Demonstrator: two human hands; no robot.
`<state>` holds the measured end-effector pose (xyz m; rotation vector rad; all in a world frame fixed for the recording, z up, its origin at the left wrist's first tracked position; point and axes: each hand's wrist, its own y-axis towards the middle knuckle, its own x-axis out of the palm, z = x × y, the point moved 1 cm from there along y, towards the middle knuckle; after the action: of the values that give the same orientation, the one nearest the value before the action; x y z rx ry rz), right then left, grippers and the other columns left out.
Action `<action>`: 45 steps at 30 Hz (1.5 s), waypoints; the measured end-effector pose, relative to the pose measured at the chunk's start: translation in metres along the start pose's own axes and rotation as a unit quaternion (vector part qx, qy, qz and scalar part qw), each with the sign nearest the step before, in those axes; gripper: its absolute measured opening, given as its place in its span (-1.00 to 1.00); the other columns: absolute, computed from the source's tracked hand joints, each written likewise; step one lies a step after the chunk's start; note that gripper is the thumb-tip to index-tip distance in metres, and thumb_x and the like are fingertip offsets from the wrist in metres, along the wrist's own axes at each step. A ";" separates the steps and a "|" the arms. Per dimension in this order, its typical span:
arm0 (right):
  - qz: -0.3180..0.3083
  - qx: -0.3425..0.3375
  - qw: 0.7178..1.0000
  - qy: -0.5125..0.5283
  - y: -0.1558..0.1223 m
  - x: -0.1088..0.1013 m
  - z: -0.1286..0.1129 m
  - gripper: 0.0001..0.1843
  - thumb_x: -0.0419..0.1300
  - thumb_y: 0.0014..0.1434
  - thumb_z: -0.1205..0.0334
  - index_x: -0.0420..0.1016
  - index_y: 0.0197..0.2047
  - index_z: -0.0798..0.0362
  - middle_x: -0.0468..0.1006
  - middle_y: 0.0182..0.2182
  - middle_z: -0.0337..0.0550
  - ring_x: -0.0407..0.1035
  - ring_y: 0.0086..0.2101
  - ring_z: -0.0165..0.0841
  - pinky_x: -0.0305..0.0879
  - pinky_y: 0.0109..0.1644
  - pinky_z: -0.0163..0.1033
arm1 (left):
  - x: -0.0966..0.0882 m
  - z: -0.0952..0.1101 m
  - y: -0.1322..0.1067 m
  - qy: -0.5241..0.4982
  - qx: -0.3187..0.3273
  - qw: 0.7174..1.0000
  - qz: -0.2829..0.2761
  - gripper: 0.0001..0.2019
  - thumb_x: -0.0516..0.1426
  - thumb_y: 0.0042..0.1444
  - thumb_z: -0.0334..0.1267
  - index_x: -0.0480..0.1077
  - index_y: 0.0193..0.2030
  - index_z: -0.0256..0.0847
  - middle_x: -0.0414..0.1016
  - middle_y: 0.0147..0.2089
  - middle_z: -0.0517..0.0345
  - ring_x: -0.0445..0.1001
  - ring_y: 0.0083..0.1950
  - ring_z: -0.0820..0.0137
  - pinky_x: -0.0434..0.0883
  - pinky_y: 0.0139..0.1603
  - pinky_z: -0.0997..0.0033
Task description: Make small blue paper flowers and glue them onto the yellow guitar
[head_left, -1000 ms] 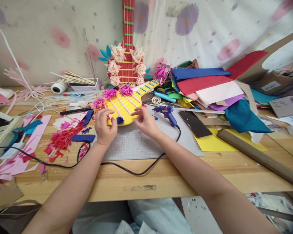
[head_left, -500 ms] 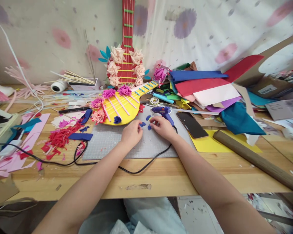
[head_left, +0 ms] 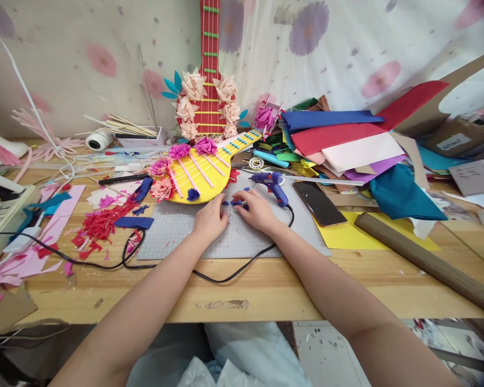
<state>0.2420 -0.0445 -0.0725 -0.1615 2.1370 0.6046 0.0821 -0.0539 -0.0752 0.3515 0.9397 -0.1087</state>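
Note:
Both my hands work over the grey cutting mat (head_left: 169,236). The fingers of my left hand (head_left: 210,219) are pinched together, with a small blue paper petal (head_left: 226,203) at their tips. Just to its right, my right hand (head_left: 258,212) has its thumb and forefinger apart over several more blue petals (head_left: 237,202), which it partly covers. A yellow paper-covered lute (head_left: 204,185) with pink flowers and one blue flower (head_left: 192,194) lies behind my left hand. Beyond my right hand rests a blue glue gun (head_left: 272,185).
A black cable (head_left: 242,273) runs across the mat and the table's front. A phone (head_left: 319,203) and a cardboard tube (head_left: 419,258) lie to the right, near stacked coloured paper (head_left: 339,134). Red paper scraps (head_left: 105,223) lie left. A red instrument (head_left: 210,102) stands behind.
My left hand has shifted a little to the left, the blue petal at its fingertips. My right hand has moved left and now hides more of the loose petals.

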 end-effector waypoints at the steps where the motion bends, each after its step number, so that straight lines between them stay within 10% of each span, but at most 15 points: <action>1: -0.005 -0.005 1.000 -0.002 0.000 0.001 -0.002 -0.72 0.11 0.11 0.36 0.38 -0.08 0.01 0.53 -0.19 -0.12 0.30 -0.11 -0.27 0.25 -0.04 -0.13 | 0.000 -0.001 0.001 -0.006 -0.001 1.000 0.003 -0.53 0.07 -0.01 -0.45 0.24 0.10 -0.18 0.51 -0.05 0.04 0.50 -0.12 0.29 0.40 -0.06 0.29; 21: 0.002 0.162 0.979 0.121 0.022 0.028 -0.015 -0.57 0.08 -0.12 0.48 0.24 -0.12 0.00 0.52 -0.41 -0.31 0.36 -0.36 -0.39 0.25 -0.20 -0.23 | 0.002 -0.015 0.012 -0.162 -0.080 0.981 0.072 -0.49 0.07 -0.11 -0.51 0.19 0.04 -0.16 0.49 -0.11 0.09 0.38 -0.48 0.51 0.40 -0.27 0.37; 45: 0.019 0.106 0.972 0.211 0.016 0.019 -0.015 -0.65 0.10 0.03 0.34 0.18 -0.08 -0.02 0.52 -0.38 -0.27 0.41 -0.36 -0.38 0.25 -0.22 -0.24 | -0.004 -0.015 0.014 -0.423 -0.177 0.889 0.007 -0.77 0.17 -0.10 -0.42 0.33 -0.23 -0.26 0.35 -0.48 0.30 0.33 -0.62 0.58 0.35 -0.65 0.57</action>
<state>0.2145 -0.0354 -0.0746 -0.1396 2.6056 0.3811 0.0714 -0.0355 -0.0769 -0.0480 0.0768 -0.0644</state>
